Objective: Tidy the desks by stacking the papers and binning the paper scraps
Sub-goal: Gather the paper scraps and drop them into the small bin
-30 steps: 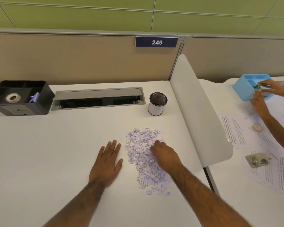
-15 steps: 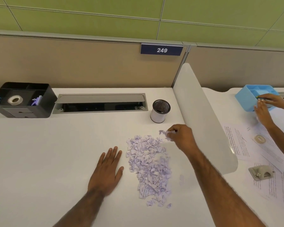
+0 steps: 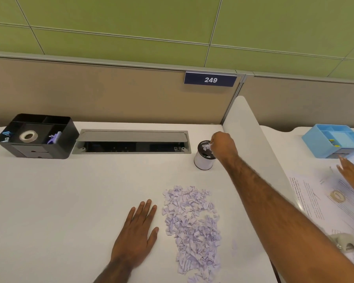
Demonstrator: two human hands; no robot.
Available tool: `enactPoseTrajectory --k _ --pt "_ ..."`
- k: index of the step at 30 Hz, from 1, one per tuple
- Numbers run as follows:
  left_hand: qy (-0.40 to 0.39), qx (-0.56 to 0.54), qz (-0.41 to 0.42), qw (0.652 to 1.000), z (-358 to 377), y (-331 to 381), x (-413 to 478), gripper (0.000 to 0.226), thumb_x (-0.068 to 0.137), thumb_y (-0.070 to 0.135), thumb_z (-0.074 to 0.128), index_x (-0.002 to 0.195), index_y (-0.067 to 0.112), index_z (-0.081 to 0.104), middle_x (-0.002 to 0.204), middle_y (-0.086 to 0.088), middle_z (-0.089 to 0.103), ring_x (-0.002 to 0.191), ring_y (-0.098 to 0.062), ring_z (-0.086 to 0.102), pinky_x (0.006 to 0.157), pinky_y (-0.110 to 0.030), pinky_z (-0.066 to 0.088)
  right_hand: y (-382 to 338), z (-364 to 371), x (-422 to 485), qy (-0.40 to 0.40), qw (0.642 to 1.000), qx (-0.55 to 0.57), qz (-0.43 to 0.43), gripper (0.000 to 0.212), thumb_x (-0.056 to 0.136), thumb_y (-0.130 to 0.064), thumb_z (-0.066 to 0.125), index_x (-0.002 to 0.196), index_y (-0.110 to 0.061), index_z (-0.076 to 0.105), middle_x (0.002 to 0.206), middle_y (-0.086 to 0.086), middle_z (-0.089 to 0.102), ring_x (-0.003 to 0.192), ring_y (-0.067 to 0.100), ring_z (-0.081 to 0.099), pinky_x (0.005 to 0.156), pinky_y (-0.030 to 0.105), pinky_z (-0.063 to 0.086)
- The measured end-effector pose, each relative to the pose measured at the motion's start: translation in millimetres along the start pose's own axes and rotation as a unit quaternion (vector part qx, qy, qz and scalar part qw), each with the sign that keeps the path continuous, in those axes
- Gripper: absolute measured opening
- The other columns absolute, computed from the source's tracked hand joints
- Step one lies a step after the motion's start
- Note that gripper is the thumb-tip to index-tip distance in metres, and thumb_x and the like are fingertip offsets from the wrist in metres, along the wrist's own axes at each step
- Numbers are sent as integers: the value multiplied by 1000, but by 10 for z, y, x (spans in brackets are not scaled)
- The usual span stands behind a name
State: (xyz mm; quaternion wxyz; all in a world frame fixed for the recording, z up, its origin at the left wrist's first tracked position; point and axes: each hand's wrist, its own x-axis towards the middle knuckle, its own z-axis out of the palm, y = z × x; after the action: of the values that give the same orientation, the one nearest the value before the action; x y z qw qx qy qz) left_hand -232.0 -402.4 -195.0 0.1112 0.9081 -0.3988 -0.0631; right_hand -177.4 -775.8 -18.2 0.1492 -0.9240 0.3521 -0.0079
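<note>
Head camera: our right hand has travelled from the scrap pile, where it lay a second ago, out to the far right of the bench. It now sits over the mouth of the small white bin. Its fingers are curled inward and pinch a small tuft of torn paper at the dark rim. We cannot tell whether any of it has dropped yet.

Our left hand has not moved. It rests palm down on the bench just left of the pile, fingers straight and close together, holding nothing.

The pile lies near us, a little right of centre, and looks barely smaller than before. A few stray bits sit just off its right edge. We judge that one pinch carries very little, so many more trips are needed. Sweeping the scraps together with the idle left hand would likely go faster.

The bin is narrow and stands close to the white divider, so loose pieces could flutter onto the bench beside it.

On the neighbouring desk to the right, another person's hand has left the blue organiser and now hovers over the printed papers. These lie spread out, not stacked.
</note>
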Motion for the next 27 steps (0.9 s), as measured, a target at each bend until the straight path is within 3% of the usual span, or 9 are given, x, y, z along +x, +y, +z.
enactPoseTrajectory --k 4,9,14,17,19,23,27 --pt "1 -3 1 1000 6 -4 10 66 105 50 30 163 26 11 172 6 5 158 -11 2 124 -39 9 -133 187 112 -31 998 -52 -14 22 90 -18 70 106 -4 66 114 17 68 104 36 66 76 33 49" --pt "7 0 2 1000 9 -15 17 66 105 50 32 163 25 13 172 5 6 158 -12 3 124 -40 9 -165 333 230 -66 996 -59 -14 19 92 -6 56 109 -3 65 116 16 67 105 36 66 74 32 48" --pt "12 7 8 1000 10 -17 23 66 104 48 35 163 23 16 171 2 11 158 -14 7 124 -41 12 -90 333 369 -83 993 -74 -40 19 81 -6 59 96 -7 71 104 11 72 90 31 67 70 32 56" --pt "14 2 8 1000 8 -12 21 66 104 48 35 163 23 17 171 2 11 158 -14 8 124 -41 12 -81 241 331 -44 995 -73 -45 19 80 -2 56 90 -7 70 98 10 72 84 29 65 68 30 54" --pt "13 -2 8 1000 4 -18 13 66 104 47 35 163 23 16 171 2 11 158 -14 8 125 -41 12 -60 144 226 7 998 -36 -43 21 84 0 50 90 -7 69 96 11 71 82 28 60 67 30 47" --pt "10 -2 7 1000 -8 -30 26 66 105 48 33 163 23 16 171 2 10 158 -14 7 125 -41 11 91 69 -259 85 985 143 -52 17 88 -6 54 86 -8 71 91 7 73 83 27 64 73 35 51" --pt "3 7 5 1000 -11 -45 45 66 104 50 26 163 24 12 171 3 6 158 -14 5 126 -40 7 492 529 -1173 106 969 225 -6 20 101 -19 54 105 -11 73 105 6 74 97 25 67 86 31 50"
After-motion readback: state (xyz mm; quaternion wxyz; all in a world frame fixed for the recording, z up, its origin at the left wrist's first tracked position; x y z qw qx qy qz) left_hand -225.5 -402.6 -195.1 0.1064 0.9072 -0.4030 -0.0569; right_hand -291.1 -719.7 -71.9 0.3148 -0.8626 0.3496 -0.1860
